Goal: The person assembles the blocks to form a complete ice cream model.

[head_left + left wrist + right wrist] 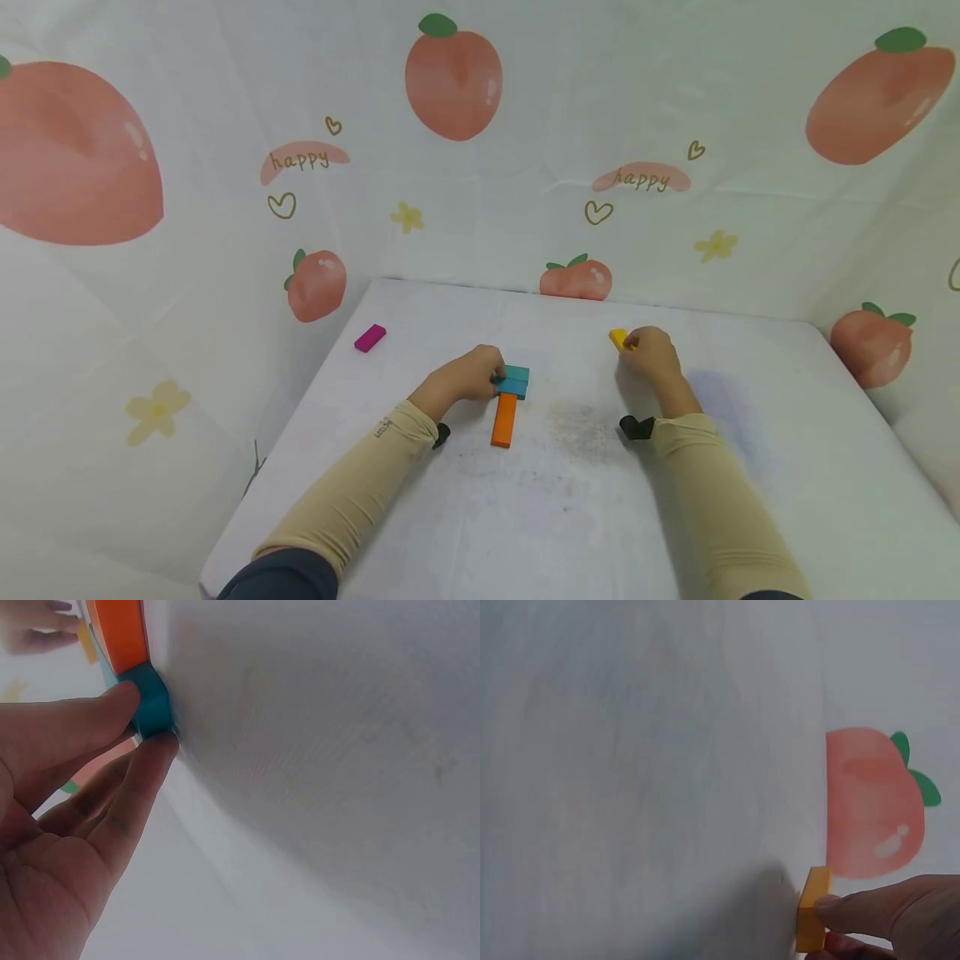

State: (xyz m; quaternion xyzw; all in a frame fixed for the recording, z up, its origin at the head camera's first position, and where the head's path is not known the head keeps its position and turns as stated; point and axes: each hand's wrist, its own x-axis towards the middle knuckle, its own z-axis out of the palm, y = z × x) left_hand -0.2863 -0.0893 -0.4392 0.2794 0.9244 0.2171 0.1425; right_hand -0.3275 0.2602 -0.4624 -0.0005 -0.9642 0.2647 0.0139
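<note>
Two teal-blue blocks [514, 386] lie side by side on the white table, one just behind the other. My left hand [474, 372] pinches their left end between thumb and fingers; in the left wrist view the thumb [120, 705] presses on a teal block [154, 709]. An orange block [504, 421] lies lengthwise toward me, its far end against the blue ones. Farther right, my right hand [652, 358] pinches a yellow block [618, 338]. The right wrist view has thumb and fingers on that yellow block [813, 911], close over the table.
A magenta block [371, 337] lies at the far left of the white table [487, 533]. Behind the table hangs a white cloth [510, 200] printed with peaches. A black wrist mount [636, 427] juts from the right sleeve.
</note>
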